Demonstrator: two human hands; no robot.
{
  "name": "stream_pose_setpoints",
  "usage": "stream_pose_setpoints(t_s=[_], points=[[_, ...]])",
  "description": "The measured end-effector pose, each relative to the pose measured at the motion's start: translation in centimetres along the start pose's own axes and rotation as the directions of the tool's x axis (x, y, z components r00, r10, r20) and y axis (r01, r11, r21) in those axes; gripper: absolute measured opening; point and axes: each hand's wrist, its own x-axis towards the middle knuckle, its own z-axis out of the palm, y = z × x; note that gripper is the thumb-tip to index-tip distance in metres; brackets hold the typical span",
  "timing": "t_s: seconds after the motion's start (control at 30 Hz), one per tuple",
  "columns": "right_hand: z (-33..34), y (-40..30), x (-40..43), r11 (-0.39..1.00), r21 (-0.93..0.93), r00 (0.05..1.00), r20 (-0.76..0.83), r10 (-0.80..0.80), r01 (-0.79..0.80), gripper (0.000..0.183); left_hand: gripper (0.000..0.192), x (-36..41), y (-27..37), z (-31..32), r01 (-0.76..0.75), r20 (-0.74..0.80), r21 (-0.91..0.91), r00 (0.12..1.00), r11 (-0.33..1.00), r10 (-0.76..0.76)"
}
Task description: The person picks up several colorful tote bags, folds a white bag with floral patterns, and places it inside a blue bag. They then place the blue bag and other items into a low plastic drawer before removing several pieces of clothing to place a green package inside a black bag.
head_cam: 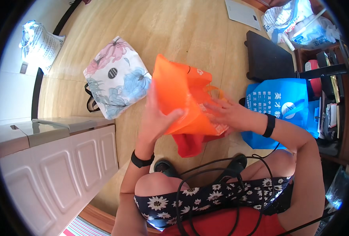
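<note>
An orange fabric bag (171,97) is held up in front of my knees, above the floor. My left hand (156,116) grips its left side, with the thumb across the near face. Slightly blurred, my right hand (229,113) lies against the bag's right side with its fingers apart; its thumb is hidden. An orange handle loop (215,90) shows near those fingertips. Below the orange bag is a red fabric piece (189,144), partly covered by it. A white bag with pink and blue flowers (118,79) lies on the floor to the left.
A blue bag with writing (276,115) stands at right, beside a dark low platform (267,57) and a filled shelf (329,76). Black cable (210,169) loops across my lap. White cabinets (62,174) flank the left. A flat white panel (242,14) lies farther off.
</note>
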Motion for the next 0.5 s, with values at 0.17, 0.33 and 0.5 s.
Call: stream_pose_setpoints(t_s=[0.17,0.33,0.5], points=[[2.6,2.9,3.0,0.297,0.92,0.967,0.243,0.082,-0.256,0.066,0.109,-0.9,-3.4,1.0,0.152,0.029,0.373,0.984,0.915,-0.176],[10.4,5.7,5.7,0.211,0.88,0.785,0.243,0.57,-0.426,0.053,0.098,-3.0,-8.1,2.4,0.162,0.077,0.017,0.984,0.987,-0.163],[11.2,7.2,8.6,-0.13,0.723,0.439,0.541,0.717,-0.678,0.044,0.086,-4.3,-9.4,2.5,0.199,0.064,-0.175,0.98,0.964,-0.191]])
